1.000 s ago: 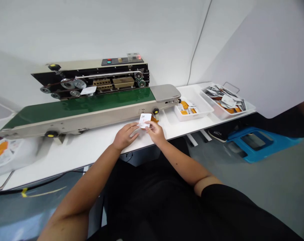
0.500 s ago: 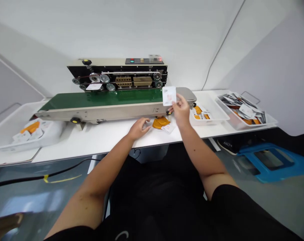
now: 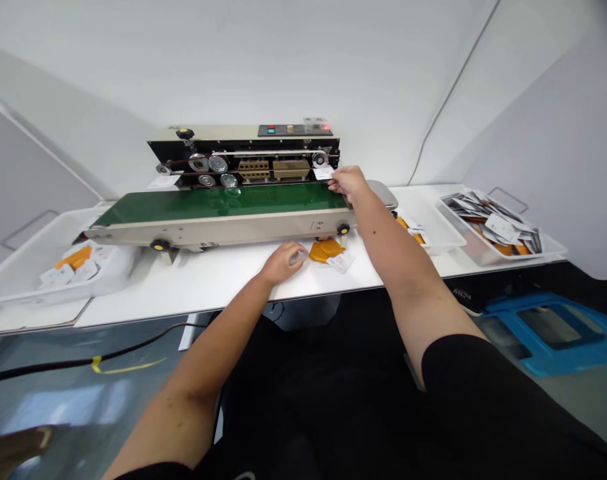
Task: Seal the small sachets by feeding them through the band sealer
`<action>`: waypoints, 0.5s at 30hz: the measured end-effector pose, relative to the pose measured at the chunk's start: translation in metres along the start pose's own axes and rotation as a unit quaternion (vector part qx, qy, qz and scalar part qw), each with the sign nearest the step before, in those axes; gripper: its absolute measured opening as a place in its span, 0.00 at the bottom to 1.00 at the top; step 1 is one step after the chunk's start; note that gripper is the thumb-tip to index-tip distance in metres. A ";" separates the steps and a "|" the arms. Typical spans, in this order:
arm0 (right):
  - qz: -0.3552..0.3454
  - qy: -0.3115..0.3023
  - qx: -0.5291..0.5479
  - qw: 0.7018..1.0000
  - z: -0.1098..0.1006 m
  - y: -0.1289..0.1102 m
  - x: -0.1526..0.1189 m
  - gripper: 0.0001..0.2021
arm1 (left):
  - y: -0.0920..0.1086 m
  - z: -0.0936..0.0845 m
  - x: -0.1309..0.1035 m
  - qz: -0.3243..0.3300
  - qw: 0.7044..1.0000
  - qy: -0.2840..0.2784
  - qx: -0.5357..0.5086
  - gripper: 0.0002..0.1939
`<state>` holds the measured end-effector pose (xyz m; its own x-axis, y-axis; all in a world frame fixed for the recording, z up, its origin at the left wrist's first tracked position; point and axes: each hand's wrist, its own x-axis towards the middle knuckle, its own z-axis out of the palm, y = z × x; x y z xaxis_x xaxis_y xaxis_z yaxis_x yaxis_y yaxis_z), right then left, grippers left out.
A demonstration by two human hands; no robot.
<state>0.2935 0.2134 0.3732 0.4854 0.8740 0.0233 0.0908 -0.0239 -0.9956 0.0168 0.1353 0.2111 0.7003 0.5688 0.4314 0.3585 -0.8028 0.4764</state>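
My right hand (image 3: 349, 181) pinches a small white sachet (image 3: 323, 173) by its right edge, at the right end of the band sealer (image 3: 246, 143). The sachet's far edge meets the rollers there; I cannot tell if they grip it. Another white sachet (image 3: 163, 181) sticks out at the sealer's left end, above the green conveyor belt (image 3: 223, 205). On the white table, my left hand (image 3: 285, 262) rests with fingers curved and apart, holding nothing. Just right of it lie orange sachets (image 3: 326, 249) and a white sachet (image 3: 341, 261).
A white tray (image 3: 13, 283) with orange and white sachets stands at the left. On the right are a smaller tray (image 3: 446, 235) and a tray (image 3: 553, 251) heaped with sachets. A black cable (image 3: 133, 348) and a blue plastic item (image 3: 548, 360) are below the table.
My right hand has moved up and forward, bringing its sachet to the sealer's right end. The sachet at the left end has shifted left. My left hand stays beside the small pile.
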 end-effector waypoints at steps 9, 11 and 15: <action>-0.339 0.002 -0.186 0.922 -0.027 0.075 -0.141 0.14 | -0.003 0.000 0.003 0.002 1.000 -0.001 0.001 0.11; -0.336 -0.061 -0.264 0.902 -0.030 0.107 -0.173 0.14 | -0.004 0.000 0.004 0.005 1.000 0.002 0.001 0.11; -0.286 -0.095 -0.394 0.868 -0.033 0.154 -0.201 0.28 | -0.003 -0.001 0.005 0.010 1.000 0.005 0.000 0.11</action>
<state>0.2390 0.0182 0.2183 0.0204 0.9150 0.4029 0.8729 0.1803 -0.4534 0.0185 0.1403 0.2126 0.7013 0.5537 0.4491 0.3444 -0.8146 0.4666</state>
